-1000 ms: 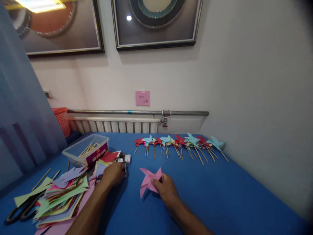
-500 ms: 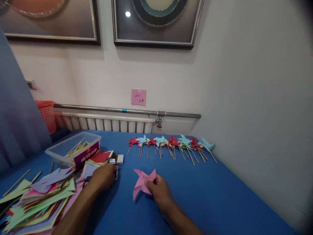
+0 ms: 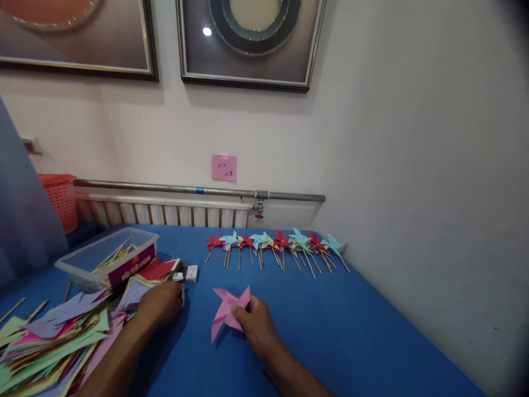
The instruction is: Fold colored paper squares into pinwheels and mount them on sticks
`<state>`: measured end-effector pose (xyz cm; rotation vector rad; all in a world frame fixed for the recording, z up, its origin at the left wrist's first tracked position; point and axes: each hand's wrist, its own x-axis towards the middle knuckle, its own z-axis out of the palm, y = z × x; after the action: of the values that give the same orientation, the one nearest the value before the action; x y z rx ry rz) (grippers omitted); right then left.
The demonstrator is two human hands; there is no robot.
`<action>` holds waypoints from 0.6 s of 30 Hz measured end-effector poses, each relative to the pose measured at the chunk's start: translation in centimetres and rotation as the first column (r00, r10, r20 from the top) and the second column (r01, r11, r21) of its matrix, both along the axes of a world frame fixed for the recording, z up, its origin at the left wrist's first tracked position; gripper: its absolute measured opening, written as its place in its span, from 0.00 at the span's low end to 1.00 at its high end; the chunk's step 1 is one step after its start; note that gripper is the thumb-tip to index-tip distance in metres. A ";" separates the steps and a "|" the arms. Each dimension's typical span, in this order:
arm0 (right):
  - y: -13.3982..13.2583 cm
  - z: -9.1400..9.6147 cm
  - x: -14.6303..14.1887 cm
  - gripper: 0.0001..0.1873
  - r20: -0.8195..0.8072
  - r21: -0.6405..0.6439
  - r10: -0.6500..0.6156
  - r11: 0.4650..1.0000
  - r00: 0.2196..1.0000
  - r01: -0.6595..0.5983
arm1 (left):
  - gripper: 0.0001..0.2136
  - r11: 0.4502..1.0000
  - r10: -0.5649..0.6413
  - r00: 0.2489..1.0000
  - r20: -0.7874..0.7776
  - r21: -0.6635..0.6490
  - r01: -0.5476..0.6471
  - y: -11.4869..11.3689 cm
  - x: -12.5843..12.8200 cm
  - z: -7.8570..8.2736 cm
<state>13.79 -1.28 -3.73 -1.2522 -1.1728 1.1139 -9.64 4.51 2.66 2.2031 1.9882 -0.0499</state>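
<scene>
A folded pink paper pinwheel (image 3: 226, 312) is pinched between the thumb and fingers of my right hand (image 3: 257, 325), over the blue table. It has no stick on it. My left hand (image 3: 161, 303) reaches down beside the coloured paper, at a small open box (image 3: 191, 274) with dark little contents. A whitish edge shows just past its fingers. The fingertips are turned away and hidden, so what they hold, if anything, does not show. Under and beside my left forearm lies a big pile of cut coloured paper sheets (image 3: 53, 353).
A clear plastic tub (image 3: 144, 236) with wooden sticks (image 3: 115, 256) stands at the left. Finished pinwheels on sticks (image 3: 281, 242) lie in a row along the back. Behind the blue table (image 3: 330, 331) are a radiator (image 3: 165, 212) and pipe; a red basket (image 3: 61, 201) is far left.
The whole view has shifted slightly, so everything sits a little further left. Both hands keep nearly the same place and pose, the pink pinwheel still in my right hand.
</scene>
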 end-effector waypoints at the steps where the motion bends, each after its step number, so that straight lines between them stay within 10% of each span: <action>1: 0.0 -0.1 0.0 0.10 0.005 0.006 -0.006 1.000 1.000 0.006 | 0.12 1.000 -0.001 1.000 -0.004 -0.002 0.001 0.0 0.1 0.0; 18: -0.5 0.8 -0.2 0.07 -0.034 0.014 0.015 1.000 0.999 -0.015 | 0.16 0.994 0.022 0.996 -0.082 0.108 -0.013 -0.3 -0.1 -0.2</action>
<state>13.55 -1.74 -2.92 -1.2107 -1.1640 1.1323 -9.72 4.24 2.43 2.2842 2.1006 -0.0329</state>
